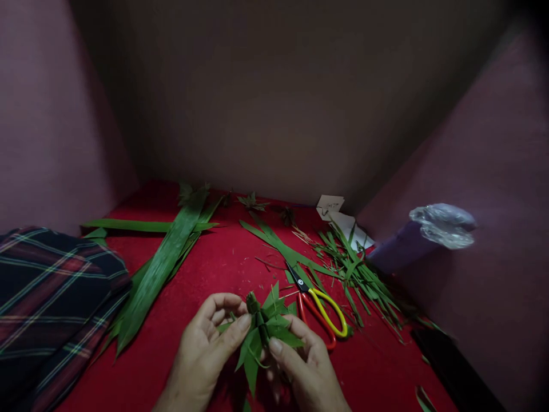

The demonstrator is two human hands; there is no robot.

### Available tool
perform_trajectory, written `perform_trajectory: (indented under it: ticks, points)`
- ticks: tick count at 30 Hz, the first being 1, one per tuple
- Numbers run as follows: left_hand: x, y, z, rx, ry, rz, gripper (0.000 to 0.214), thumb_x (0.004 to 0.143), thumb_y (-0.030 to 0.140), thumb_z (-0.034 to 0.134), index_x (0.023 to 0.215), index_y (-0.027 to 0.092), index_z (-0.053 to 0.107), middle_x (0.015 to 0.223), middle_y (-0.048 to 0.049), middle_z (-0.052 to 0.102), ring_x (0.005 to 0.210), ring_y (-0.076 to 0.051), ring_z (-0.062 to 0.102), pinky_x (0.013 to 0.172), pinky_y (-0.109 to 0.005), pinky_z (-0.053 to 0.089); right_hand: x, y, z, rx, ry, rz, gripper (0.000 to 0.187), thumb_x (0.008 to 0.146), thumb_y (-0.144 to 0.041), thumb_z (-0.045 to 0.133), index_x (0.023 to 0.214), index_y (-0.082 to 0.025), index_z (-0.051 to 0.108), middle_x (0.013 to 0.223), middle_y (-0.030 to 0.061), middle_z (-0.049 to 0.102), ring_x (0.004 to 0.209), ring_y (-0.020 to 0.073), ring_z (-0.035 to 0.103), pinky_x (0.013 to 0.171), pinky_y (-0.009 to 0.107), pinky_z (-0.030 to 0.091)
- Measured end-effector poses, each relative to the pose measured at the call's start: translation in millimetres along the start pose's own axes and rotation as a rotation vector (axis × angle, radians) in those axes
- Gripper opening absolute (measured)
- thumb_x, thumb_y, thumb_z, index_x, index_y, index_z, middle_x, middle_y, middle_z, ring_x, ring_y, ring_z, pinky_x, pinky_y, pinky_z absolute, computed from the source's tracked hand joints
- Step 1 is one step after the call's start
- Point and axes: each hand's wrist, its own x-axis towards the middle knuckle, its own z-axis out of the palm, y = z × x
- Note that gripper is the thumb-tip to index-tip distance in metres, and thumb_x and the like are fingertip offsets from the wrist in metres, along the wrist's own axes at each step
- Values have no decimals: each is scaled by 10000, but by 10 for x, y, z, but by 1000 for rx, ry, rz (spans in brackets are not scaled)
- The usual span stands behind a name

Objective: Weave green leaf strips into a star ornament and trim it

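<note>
Head view: soft-looking red cloth, littered with fine scraps. At far left, long flat leaf strips, smooth and faintly glossy, crossed over one another. At far right, a tangled, spiky heap of thin cuttings, with a pale card and white paper just beyond. Right of centre, scissors with dark blades and looped handles, yellow and red. At near left, plaid fabric.

At near middle, just beside the scissors, a star-shaped leaf piece: pointed green blades fanned around a short rolled stem. Pinched on its left by the left hand, between thumb and curled fingers; gripped on its right by the right hand, with thumb in front.

Hidden behind the leaves: the right fingertips and the piece's underside. Cut off at left: the plaid fabric. Too small to read: marks on the card. Too dark to identify: a flat black object at near right.
</note>
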Motion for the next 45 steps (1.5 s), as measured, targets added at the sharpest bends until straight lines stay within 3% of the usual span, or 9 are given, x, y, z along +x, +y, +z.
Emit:
perform_trajectory:
  ticks: [5, 12, 27, 35, 40, 45]
  points:
    - [27, -46, -16, 49, -17, -16, 330, 645, 330, 718, 902, 164, 594, 851, -56, 646, 777, -179, 617, 654, -258, 492, -23, -31, 48, -57, 27, -16, 368, 686, -404, 721, 862, -140, 536, 596, -23, 589, 443, 51, 481, 390, 130, 369]
    - [27, -42, -8, 44, -30, -95, 261, 606, 317, 745, 773, 155, 627, 675, -1, 636, 562, -126, 585, 531, -229, 483, -50, -5, 103, -134, 59, -18, 364, 674, -435, 715, 808, -162, 514, 562, -41, 571, 387, 42, 427, 352, 130, 331]
    - [-1, 7, 40, 50, -55, -73, 308, 551, 246, 775, 791, 157, 603, 675, 3, 655, 566, -143, 610, 521, -233, 504, -12, 37, 86, -98, 58, -63, 385, 669, -436, 720, 825, -146, 520, 541, -49, 546, 415, 46, 451, 376, 131, 350]
    - [13, -45, 16, 49, -89, -69, 319, 598, 288, 752, 847, 157, 602, 718, -9, 650, 565, -147, 603, 531, -262, 506, 2, 51, 86, -89, 63, -77, 386, 656, -443, 725, 820, -150, 534, 565, -35, 574, 405, 55, 471, 368, 138, 353]
    - [61, 28, -10, -13, -61, -44, 318, 651, 336, 717, 891, 154, 613, 798, -39, 649, 701, -159, 619, 634, -256, 493, 28, 47, 52, -83, 46, -64, 404, 644, -453, 726, 833, -150, 536, 570, -19, 600, 369, 55, 450, 339, 142, 333]
    - [80, 105, -53, -22, -159, -79, 217, 697, 313, 681, 832, 156, 616, 764, -31, 652, 633, -136, 602, 627, -255, 473, -1, -66, 77, -71, 26, -80, 341, 690, -399, 705, 824, -140, 528, 568, -21, 590, 377, 53, 450, 339, 140, 334]
